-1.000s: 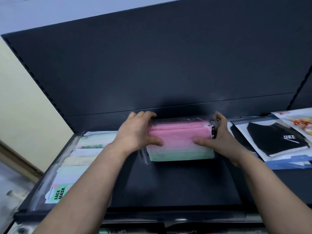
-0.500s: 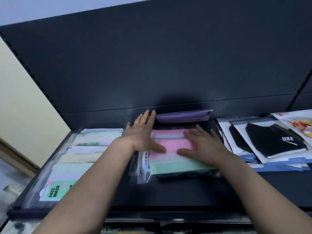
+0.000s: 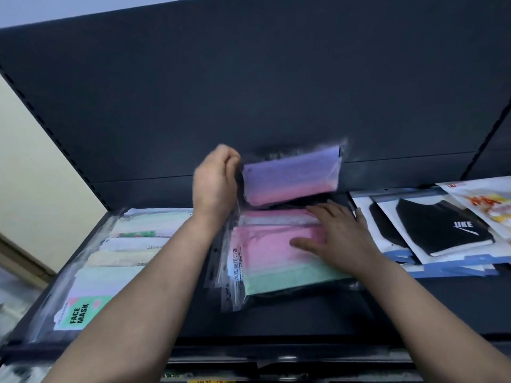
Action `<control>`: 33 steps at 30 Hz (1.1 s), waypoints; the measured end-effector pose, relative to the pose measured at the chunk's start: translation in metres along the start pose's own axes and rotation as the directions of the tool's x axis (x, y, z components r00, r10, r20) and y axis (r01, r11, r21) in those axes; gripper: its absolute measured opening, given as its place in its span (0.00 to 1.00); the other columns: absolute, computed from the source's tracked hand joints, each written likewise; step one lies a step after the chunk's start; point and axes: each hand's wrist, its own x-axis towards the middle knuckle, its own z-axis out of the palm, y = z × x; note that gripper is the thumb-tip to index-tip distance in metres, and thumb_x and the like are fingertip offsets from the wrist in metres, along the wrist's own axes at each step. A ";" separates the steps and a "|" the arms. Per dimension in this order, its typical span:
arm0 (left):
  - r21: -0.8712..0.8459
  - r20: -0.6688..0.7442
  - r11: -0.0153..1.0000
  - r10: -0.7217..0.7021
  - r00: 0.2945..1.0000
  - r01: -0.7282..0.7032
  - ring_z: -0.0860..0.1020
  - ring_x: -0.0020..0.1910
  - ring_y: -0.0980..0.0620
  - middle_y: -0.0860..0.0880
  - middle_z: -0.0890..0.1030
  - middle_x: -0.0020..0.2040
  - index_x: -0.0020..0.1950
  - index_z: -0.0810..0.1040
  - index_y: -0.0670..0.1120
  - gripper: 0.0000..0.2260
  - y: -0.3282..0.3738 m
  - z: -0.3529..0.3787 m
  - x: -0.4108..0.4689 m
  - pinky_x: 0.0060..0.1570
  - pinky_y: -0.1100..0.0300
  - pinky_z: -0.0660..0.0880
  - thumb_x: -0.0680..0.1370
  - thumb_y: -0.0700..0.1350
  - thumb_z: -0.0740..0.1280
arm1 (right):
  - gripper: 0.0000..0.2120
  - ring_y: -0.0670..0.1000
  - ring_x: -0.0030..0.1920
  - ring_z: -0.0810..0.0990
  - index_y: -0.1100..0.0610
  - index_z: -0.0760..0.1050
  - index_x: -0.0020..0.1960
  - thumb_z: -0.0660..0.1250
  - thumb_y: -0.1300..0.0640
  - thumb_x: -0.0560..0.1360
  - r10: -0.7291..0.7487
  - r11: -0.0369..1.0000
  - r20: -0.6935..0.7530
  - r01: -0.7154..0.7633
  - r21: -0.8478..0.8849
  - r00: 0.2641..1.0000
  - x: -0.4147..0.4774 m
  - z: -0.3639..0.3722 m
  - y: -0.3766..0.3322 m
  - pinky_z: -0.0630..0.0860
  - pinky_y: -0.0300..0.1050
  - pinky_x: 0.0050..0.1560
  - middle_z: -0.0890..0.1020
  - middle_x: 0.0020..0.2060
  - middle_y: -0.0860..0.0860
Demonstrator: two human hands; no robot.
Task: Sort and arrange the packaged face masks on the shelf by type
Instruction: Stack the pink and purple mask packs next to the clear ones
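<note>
A dark grey metal back panel [image 3: 276, 78] is seen from 10 to 2 o'clock, bordered at 9 o'clock by a dark slotted upright [image 3: 52, 135]. A flat dark grey metal shelf deck [image 3: 276, 319] is laid beneath it at 6 o'clock. A plain cream-coloured wall [image 3: 33, 183] is shown at 9 o'clock, blurred grey floor [image 3: 12, 291] at 8 o'clock.
</note>
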 end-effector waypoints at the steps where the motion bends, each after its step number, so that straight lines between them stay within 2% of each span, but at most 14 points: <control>1: -0.066 -0.068 0.998 0.002 0.998 -0.007 0.73 0.37 0.54 0.50 0.77 0.37 0.43 0.76 0.42 0.06 0.005 -0.009 0.004 0.42 0.63 0.69 0.77 0.37 0.61 | 0.38 0.50 0.70 0.65 0.45 0.67 0.68 0.49 0.25 0.66 0.000 0.999 -0.076 0.003 0.037 0.997 -0.002 0.000 0.001 0.56 0.57 0.71 0.71 0.66 0.46; 4: -0.200 -0.008 0.970 -0.141 0.990 0.136 0.71 0.32 0.58 0.54 0.74 0.34 0.42 0.75 0.46 0.08 0.011 -0.030 0.015 0.37 0.64 0.70 0.78 0.37 0.60 | 0.24 0.54 0.59 0.76 0.48 0.75 0.59 0.50 0.38 0.73 0.009 0.995 -0.194 0.010 0.097 0.981 -0.004 -0.001 0.002 0.68 0.52 0.62 0.79 0.56 0.48; 7: -0.384 0.381 0.751 -0.401 0.833 0.537 0.69 0.24 0.53 0.50 0.73 0.29 0.41 0.73 0.45 0.11 0.011 -0.045 0.009 0.22 0.65 0.66 0.81 0.35 0.59 | 0.16 0.60 0.53 0.80 0.56 0.78 0.57 0.56 0.52 0.76 0.048 0.996 -0.216 -0.032 0.080 0.975 -0.009 0.003 0.013 0.74 0.51 0.52 0.82 0.51 0.57; 10: -0.156 0.597 0.768 -0.428 0.679 0.621 0.68 0.17 0.57 0.49 0.73 0.24 0.40 0.73 0.44 0.13 -0.001 -0.046 -0.025 0.17 0.69 0.62 0.82 0.33 0.58 | 0.12 0.62 0.50 0.80 0.64 0.76 0.55 0.60 0.59 0.77 0.191 0.958 -0.181 -0.143 0.248 0.965 -0.013 0.005 0.027 0.72 0.47 0.44 0.81 0.50 0.63; 12: -0.014 0.625 0.785 -0.477 0.618 0.620 0.70 0.18 0.57 0.46 0.73 0.28 0.40 0.73 0.45 0.12 -0.011 -0.040 -0.050 0.17 0.67 0.66 0.82 0.35 0.59 | 0.12 0.59 0.53 0.80 0.59 0.78 0.55 0.58 0.66 0.77 0.348 0.861 -0.153 -0.252 0.441 0.925 -0.017 -0.002 0.033 0.69 0.43 0.49 0.83 0.52 0.59; 15: 0.231 0.560 0.900 -0.433 0.706 0.370 0.79 0.34 0.48 0.46 0.80 0.37 0.41 0.77 0.48 0.07 -0.026 -0.033 -0.072 0.35 0.60 0.75 0.78 0.40 0.66 | 0.12 0.54 0.57 0.79 0.52 0.78 0.55 0.59 0.60 0.79 0.401 0.778 -0.192 -0.222 0.588 0.896 -0.022 -0.010 0.032 0.71 0.44 0.58 0.83 0.53 0.51; 17: 0.266 0.532 0.937 -0.339 0.776 0.227 0.80 0.50 0.48 0.49 0.83 0.49 0.49 0.80 0.52 0.04 -0.018 -0.039 -0.076 0.51 0.57 0.75 0.75 0.47 0.70 | 0.14 0.50 0.57 0.77 0.49 0.76 0.61 0.62 0.48 0.77 0.286 0.852 -0.162 -0.173 0.494 0.944 -0.027 -0.015 0.019 0.70 0.43 0.58 0.79 0.58 0.48; 18: 0.225 0.574 0.958 -0.279 0.770 0.180 0.77 0.58 0.51 0.51 0.80 0.57 0.57 0.79 0.53 0.12 -0.012 -0.043 -0.076 0.59 0.57 0.73 0.74 0.51 0.72 | 0.21 0.49 0.60 0.75 0.46 0.73 0.64 0.63 0.40 0.74 0.216 0.885 -0.095 -0.154 0.438 0.972 -0.032 -0.016 0.010 0.70 0.44 0.60 0.76 0.62 0.47; 20: 0.150 0.784 0.985 -0.174 0.596 0.090 0.65 0.71 0.52 0.52 0.69 0.71 0.72 0.69 0.55 0.32 0.001 -0.045 -0.077 0.71 0.57 0.62 0.70 0.57 0.75 | 0.35 0.49 0.71 0.66 0.40 0.64 0.70 0.65 0.31 0.66 0.128 0.929 0.050 -0.138 0.344 0.990 -0.040 -0.016 -0.005 0.64 0.47 0.69 0.63 0.73 0.48; 22: 0.212 0.903 0.973 -0.159 0.399 -0.092 0.52 0.77 0.51 0.54 0.57 0.78 0.77 0.56 0.57 0.47 0.010 -0.043 -0.084 0.76 0.51 0.54 0.64 0.62 0.77 | 0.43 0.51 0.75 0.57 0.40 0.60 0.73 0.71 0.32 0.62 0.097 0.956 0.147 -0.133 0.262 0.984 -0.050 -0.010 -0.013 0.58 0.48 0.73 0.53 0.77 0.50; 23: 0.242 0.916 0.956 -0.168 0.365 -0.167 0.50 0.78 0.51 0.55 0.55 0.78 0.78 0.54 0.59 0.51 0.008 -0.041 -0.088 0.75 0.46 0.55 0.61 0.64 0.77 | 0.44 0.52 0.75 0.55 0.41 0.60 0.73 0.72 0.33 0.61 0.088 0.967 0.174 -0.126 0.223 0.981 -0.055 -0.005 -0.014 0.57 0.48 0.74 0.52 0.77 0.50; 26: 0.296 0.904 0.926 -0.193 0.381 -0.234 0.50 0.77 0.49 0.55 0.55 0.77 0.77 0.52 0.59 0.53 -0.002 -0.033 -0.094 0.71 0.41 0.61 0.59 0.68 0.75 | 0.41 0.54 0.74 0.53 0.43 0.65 0.71 0.73 0.36 0.62 0.071 0.974 0.169 -0.105 0.199 0.983 -0.059 0.005 -0.016 0.55 0.48 0.73 0.54 0.76 0.49; 30: 0.314 0.878 0.932 -0.211 0.429 -0.183 0.48 0.78 0.47 0.53 0.53 0.79 0.78 0.53 0.59 0.51 0.000 -0.024 -0.087 0.73 0.41 0.58 0.61 0.65 0.76 | 0.40 0.54 0.75 0.52 0.44 0.66 0.71 0.74 0.37 0.62 0.079 0.967 0.149 -0.112 0.228 0.986 -0.039 0.006 -0.010 0.55 0.52 0.74 0.56 0.76 0.50; 33: 0.311 0.903 0.932 -0.229 0.364 -0.186 0.45 0.79 0.46 0.52 0.50 0.80 0.78 0.52 0.58 0.50 0.005 -0.026 -0.086 0.77 0.48 0.50 0.64 0.63 0.76 | 0.46 0.56 0.76 0.48 0.42 0.64 0.71 0.76 0.35 0.57 0.094 0.967 0.173 -0.131 0.218 0.980 -0.038 0.005 -0.010 0.52 0.53 0.75 0.51 0.77 0.52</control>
